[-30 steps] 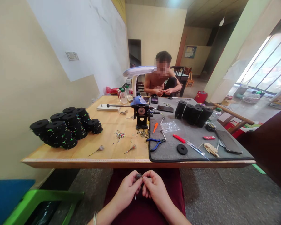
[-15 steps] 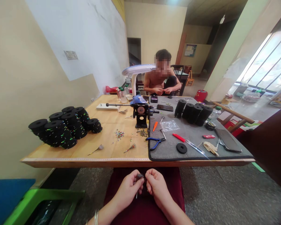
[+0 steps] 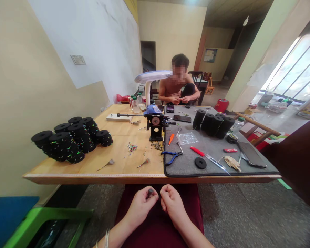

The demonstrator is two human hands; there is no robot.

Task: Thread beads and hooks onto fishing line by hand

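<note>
My left hand (image 3: pixel 142 204), a bracelet at its wrist, is closed in a pinch over my lap. A small dark grey bundle (image 3: pixel 150 192) pokes out between its fingers; most of it is covered. Just beside it, my right hand (image 3: pixel 172 199) has thumb and fingertips pressed together. Whatever the right fingers hold is too small or hidden to make out. A narrow gap separates the two hands. On the table edge ahead lie two thin bundles with fanned grey ends, one on the left (image 3: pixel 109 163) and one nearer the middle (image 3: pixel 144 162).
Stacked black foam spools (image 3: pixel 64 137) stand left, more black spools (image 3: pixel 213 122) right. A black winding device (image 3: pixel 155 125) sits mid-table under a lamp (image 3: pixel 152 75). Blue-handled pliers (image 3: pixel 172 156), scissors (image 3: pixel 209 158) and a foam disc (image 3: pixel 200 163) lie on the grey mat (image 3: pixel 186 168). Across sits a person (image 3: pixel 179 86).
My hands have drawn slightly apart. The left one has turned, so the dark bundle now shows higher, nearer its knuckles. Things on the table have stayed put.
</note>
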